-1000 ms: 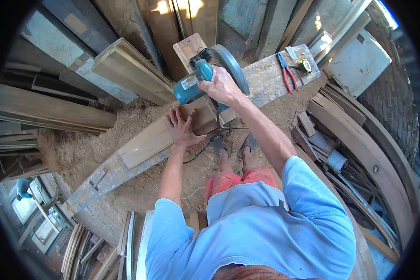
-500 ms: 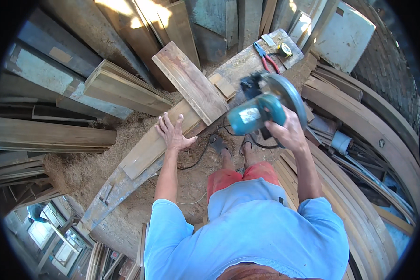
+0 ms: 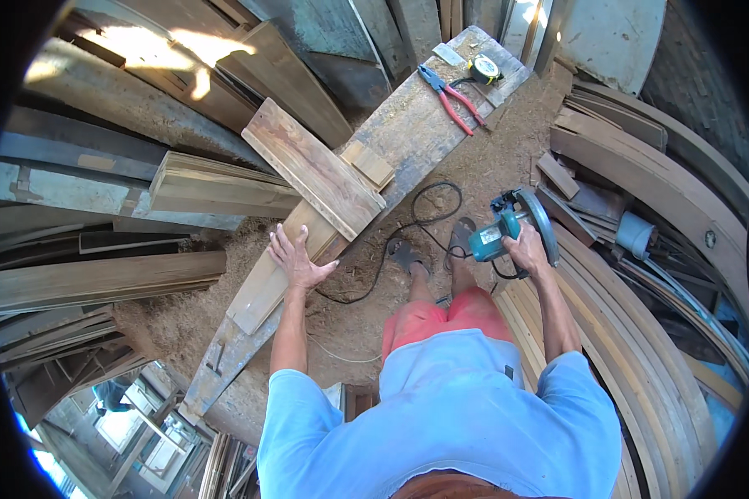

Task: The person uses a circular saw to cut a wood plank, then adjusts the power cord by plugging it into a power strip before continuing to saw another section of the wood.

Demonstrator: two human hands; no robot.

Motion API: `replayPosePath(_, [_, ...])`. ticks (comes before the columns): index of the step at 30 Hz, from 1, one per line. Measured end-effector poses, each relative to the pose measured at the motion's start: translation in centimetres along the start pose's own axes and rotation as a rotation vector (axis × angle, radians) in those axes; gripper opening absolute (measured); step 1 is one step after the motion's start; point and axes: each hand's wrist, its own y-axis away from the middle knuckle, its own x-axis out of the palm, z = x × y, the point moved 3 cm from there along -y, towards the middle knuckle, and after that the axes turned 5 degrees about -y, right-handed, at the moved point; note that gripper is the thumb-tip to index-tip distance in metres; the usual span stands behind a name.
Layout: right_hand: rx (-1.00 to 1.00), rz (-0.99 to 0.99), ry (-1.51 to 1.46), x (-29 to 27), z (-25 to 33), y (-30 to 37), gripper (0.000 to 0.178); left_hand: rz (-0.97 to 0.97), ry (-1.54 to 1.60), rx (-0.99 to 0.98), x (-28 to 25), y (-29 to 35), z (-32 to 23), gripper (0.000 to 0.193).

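My right hand grips the handle of a teal circular saw, held out to the right of the bench plank, its round guard facing away from me. With fingers spread, my left hand rests on a pale board lying along the worn workbench plank. Across that board lies a shorter brown board, just beyond my left fingertips. A small wood block sits against its far side. The saw's black cord loops over the ground near my feet.
Red-handled pliers and a tape measure lie at the bench's far end. Stacked boards lean on the left. Long curved planks lie close on my right. Sawdust covers the ground. Another person is far off, lower left.
My right hand has lowered the saw and drawn it away from the bench, toward the right. My left hand stays spread on the pale board. The whole view has shifted slightly.
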Motion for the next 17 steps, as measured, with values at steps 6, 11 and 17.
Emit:
replayPosePath(6, [0.082, 0.159, 0.236, 3.9, -5.8, -8.0, 0.040, 0.010, -0.017, 0.016, 0.3, -0.4, 0.0, 0.131])
replayPosePath(11, [0.157, 0.220, 0.342, 6.7, -8.4, -13.7, 0.034, 0.011, -0.001, 0.039, 0.4, -0.6, -0.2, 0.130])
replayPosePath(17, [0.203, 0.245, 0.419, 10.1, -12.7, -22.0, 0.038, 0.005, 0.010, 0.072, 1.5, -0.2, 0.4, 0.127])
